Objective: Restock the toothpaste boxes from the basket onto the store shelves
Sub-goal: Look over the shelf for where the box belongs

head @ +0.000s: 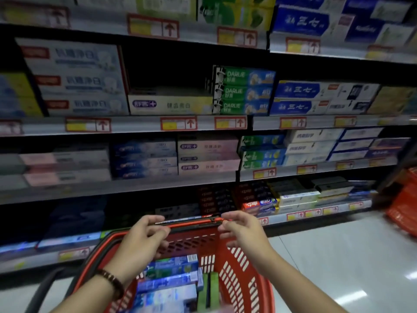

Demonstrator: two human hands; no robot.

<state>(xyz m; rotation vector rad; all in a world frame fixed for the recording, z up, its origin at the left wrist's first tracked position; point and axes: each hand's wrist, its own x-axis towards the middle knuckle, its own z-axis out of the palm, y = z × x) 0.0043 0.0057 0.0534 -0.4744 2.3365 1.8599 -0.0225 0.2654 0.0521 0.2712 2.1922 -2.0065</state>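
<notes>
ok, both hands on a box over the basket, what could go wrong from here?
1. The left hand and right hand pinch the long box only at its ends. A slip would likely drop it back into the red basket.
2. The box is edge-on, so its brand cannot be read. It could be put in the wrong row, such as the gap above the cream box.

The basket stands on the floor in front of the shelves, with toothpaste boxes stacked flat in its left part and a few more on edge to their right. Above the basket's far rim, a long box lies crosswise between the left hand at its left end and the right hand at its right end. A second basket sits on the floor far right, near the lowest shelf's right end.
</notes>
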